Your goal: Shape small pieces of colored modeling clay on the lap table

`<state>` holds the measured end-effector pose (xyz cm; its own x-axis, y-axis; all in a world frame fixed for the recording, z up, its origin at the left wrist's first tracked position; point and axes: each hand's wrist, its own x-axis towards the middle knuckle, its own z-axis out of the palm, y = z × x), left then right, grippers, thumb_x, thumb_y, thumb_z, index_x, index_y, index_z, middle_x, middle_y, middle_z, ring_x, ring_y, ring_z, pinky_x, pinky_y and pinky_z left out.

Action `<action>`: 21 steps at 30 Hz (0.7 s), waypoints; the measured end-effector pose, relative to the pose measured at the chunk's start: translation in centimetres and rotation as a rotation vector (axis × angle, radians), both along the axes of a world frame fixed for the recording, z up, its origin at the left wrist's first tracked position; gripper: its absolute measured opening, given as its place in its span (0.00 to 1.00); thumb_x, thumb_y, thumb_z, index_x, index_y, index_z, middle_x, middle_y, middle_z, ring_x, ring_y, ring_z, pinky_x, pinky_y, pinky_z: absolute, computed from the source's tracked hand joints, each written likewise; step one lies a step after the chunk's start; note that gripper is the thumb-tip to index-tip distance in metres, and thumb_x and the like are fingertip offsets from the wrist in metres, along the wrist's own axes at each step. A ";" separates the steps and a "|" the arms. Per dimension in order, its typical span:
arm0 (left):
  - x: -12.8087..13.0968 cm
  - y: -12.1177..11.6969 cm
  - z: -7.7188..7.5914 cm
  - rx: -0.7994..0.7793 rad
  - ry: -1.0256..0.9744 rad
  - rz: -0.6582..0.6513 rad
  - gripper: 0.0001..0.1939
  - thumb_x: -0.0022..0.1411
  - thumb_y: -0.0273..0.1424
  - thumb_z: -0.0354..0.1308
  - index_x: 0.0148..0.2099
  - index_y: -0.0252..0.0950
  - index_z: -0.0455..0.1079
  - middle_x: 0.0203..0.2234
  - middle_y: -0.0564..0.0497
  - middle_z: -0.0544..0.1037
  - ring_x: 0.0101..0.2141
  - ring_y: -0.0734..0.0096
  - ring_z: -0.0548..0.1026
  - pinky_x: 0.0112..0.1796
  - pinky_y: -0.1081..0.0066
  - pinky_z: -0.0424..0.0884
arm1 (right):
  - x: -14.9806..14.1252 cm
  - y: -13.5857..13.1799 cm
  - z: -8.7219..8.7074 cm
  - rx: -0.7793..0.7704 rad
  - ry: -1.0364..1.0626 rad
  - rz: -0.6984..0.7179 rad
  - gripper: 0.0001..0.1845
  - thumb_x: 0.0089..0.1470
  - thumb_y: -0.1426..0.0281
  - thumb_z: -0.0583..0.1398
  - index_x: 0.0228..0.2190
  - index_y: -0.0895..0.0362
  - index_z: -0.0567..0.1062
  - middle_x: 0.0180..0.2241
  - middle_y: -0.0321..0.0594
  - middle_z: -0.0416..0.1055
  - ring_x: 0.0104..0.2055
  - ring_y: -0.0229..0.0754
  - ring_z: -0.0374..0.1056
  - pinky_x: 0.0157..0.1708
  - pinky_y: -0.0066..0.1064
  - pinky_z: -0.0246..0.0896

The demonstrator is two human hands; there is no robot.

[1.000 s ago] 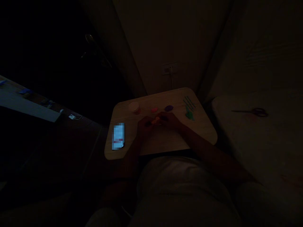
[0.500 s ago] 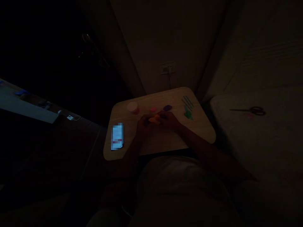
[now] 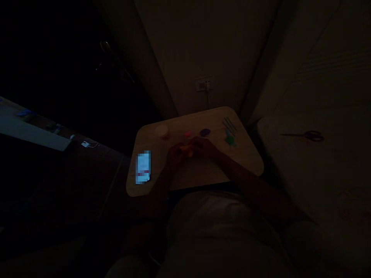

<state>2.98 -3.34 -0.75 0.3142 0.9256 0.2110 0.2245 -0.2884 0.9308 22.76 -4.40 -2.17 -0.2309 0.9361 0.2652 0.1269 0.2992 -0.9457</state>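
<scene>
In the dim light, my left hand [image 3: 174, 155] and my right hand [image 3: 205, 147] meet over the small wooden table [image 3: 199, 177]. Between their fingers is an orange lump of what looks like modelling clay [image 3: 189, 153], partly covered by both hands. Just beyond the fingers lies a small pink piece [image 3: 188, 134], and right of it a purple lump [image 3: 205, 132]. A green lump [image 3: 230, 140] rests farther right, below several thin green strips [image 3: 230, 125]. The fingers' exact grip is hard to make out in the dark.
A pale-lidded tub [image 3: 162, 131] stands at the table's back left. A lit phone [image 3: 143, 167] lies near the left edge. Scissors [image 3: 313, 135] lie on a pale surface to the right. A wall socket [image 3: 205, 83] with a plugged-in cord is behind the table.
The orange lump has turned between my hands and shows a different outline. My fingers have shifted slightly around it. The other things on the table stay in place.
</scene>
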 end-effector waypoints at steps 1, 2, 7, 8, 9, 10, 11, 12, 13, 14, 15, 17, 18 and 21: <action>0.0 0.0 0.0 -0.005 -0.006 -0.013 0.18 0.55 0.44 0.69 0.34 0.34 0.75 0.29 0.50 0.77 0.31 0.69 0.74 0.32 0.71 0.70 | 0.0 0.0 0.0 0.009 -0.013 0.001 0.15 0.59 0.56 0.61 0.35 0.56 0.75 0.33 0.39 0.75 0.32 0.40 0.69 0.32 0.30 0.64; 0.0 0.0 0.0 -0.014 -0.012 -0.019 0.18 0.54 0.45 0.69 0.34 0.34 0.75 0.29 0.50 0.77 0.30 0.69 0.74 0.32 0.71 0.69 | 0.0 0.0 0.0 0.024 -0.032 0.000 0.15 0.59 0.57 0.61 0.35 0.57 0.76 0.33 0.39 0.75 0.32 0.40 0.69 0.32 0.30 0.63; 0.1 0.0 0.0 -0.047 -0.035 -0.029 0.21 0.54 0.47 0.69 0.36 0.34 0.73 0.27 0.51 0.76 0.29 0.70 0.73 0.30 0.72 0.68 | 0.0 0.0 0.4 0.086 -0.091 0.042 0.15 0.60 0.58 0.60 0.35 0.57 0.77 0.32 0.38 0.74 0.33 0.40 0.68 0.36 0.32 0.63; 0.1 0.0 -0.1 -0.042 -0.041 -0.043 0.22 0.54 0.49 0.68 0.37 0.34 0.73 0.28 0.51 0.76 0.29 0.69 0.73 0.30 0.72 0.69 | 0.1 0.0 0.4 0.081 -0.072 0.041 0.15 0.60 0.57 0.60 0.34 0.57 0.77 0.32 0.38 0.74 0.34 0.40 0.68 0.37 0.32 0.63; 0.2 0.0 -0.1 -0.036 -0.042 -0.059 0.23 0.54 0.49 0.68 0.39 0.34 0.73 0.29 0.50 0.77 0.30 0.68 0.74 0.31 0.71 0.70 | 0.2 0.1 0.5 0.071 -0.048 0.036 0.15 0.60 0.57 0.60 0.34 0.57 0.76 0.32 0.38 0.74 0.34 0.40 0.68 0.37 0.32 0.63; 0.3 0.0 -0.1 -0.027 -0.035 -0.073 0.24 0.53 0.50 0.68 0.40 0.34 0.74 0.31 0.50 0.78 0.31 0.67 0.74 0.31 0.71 0.71 | 0.2 0.1 0.5 0.061 -0.025 0.025 0.15 0.60 0.57 0.60 0.33 0.56 0.76 0.32 0.38 0.74 0.34 0.40 0.68 0.38 0.32 0.64; 0.4 0.0 -0.1 -0.017 -0.017 -0.085 0.24 0.53 0.49 0.69 0.41 0.34 0.74 0.31 0.49 0.78 0.32 0.66 0.75 0.32 0.70 0.71 | 0.3 0.2 0.5 0.051 -0.005 0.014 0.15 0.60 0.57 0.60 0.33 0.56 0.76 0.32 0.38 0.74 0.34 0.40 0.69 0.38 0.31 0.64; 0.5 -0.1 -0.1 -0.006 0.010 -0.092 0.23 0.53 0.48 0.69 0.41 0.34 0.74 0.32 0.48 0.79 0.33 0.65 0.76 0.33 0.69 0.72 | 0.4 0.2 0.4 0.038 0.012 0.008 0.15 0.59 0.57 0.61 0.33 0.56 0.76 0.32 0.38 0.74 0.33 0.40 0.69 0.37 0.31 0.64; 0.6 -0.2 0.0 0.004 0.037 -0.092 0.22 0.54 0.47 0.69 0.41 0.34 0.75 0.33 0.48 0.80 0.34 0.64 0.76 0.35 0.69 0.72 | 0.4 0.2 0.4 0.022 0.025 0.009 0.14 0.59 0.57 0.61 0.33 0.56 0.75 0.33 0.38 0.74 0.33 0.40 0.69 0.36 0.31 0.64; 0.8 -0.3 0.1 0.009 0.060 -0.090 0.20 0.55 0.46 0.69 0.41 0.34 0.76 0.34 0.48 0.80 0.35 0.63 0.76 0.36 0.68 0.73 | 0.4 0.2 0.3 0.008 0.032 0.011 0.15 0.59 0.57 0.61 0.34 0.56 0.75 0.33 0.38 0.74 0.33 0.40 0.69 0.35 0.31 0.64; 0.8 -0.5 0.3 0.006 0.074 -0.089 0.19 0.57 0.45 0.68 0.40 0.34 0.76 0.34 0.47 0.80 0.35 0.63 0.77 0.37 0.68 0.73 | 0.4 0.2 0.2 0.003 0.032 0.012 0.15 0.59 0.56 0.61 0.34 0.56 0.75 0.33 0.39 0.74 0.33 0.40 0.69 0.35 0.30 0.64; 0.9 -0.7 0.6 -0.014 0.090 -0.095 0.18 0.59 0.46 0.66 0.38 0.34 0.77 0.32 0.48 0.80 0.34 0.64 0.76 0.36 0.68 0.73 | 0.3 0.2 0.1 0.020 0.007 0.005 0.15 0.59 0.56 0.60 0.35 0.56 0.75 0.33 0.39 0.75 0.33 0.40 0.68 0.35 0.31 0.64; 1.0 -0.8 0.7 -0.025 0.097 -0.103 0.19 0.59 0.46 0.65 0.37 0.34 0.77 0.31 0.49 0.80 0.33 0.65 0.76 0.34 0.69 0.72 | 0.3 0.2 0.1 0.040 -0.017 0.003 0.15 0.59 0.56 0.60 0.35 0.56 0.76 0.33 0.39 0.75 0.33 0.40 0.68 0.35 0.31 0.64; 0.9 -0.9 0.9 -0.038 0.138 -0.133 0.19 0.57 0.47 0.66 0.32 0.33 0.76 0.27 0.51 0.77 0.28 0.69 0.72 0.29 0.72 0.68 | 0.2 0.2 0.1 0.089 -0.098 0.022 0.14 0.56 0.57 0.62 0.35 0.56 0.76 0.32 0.38 0.75 0.34 0.40 0.68 0.36 0.31 0.63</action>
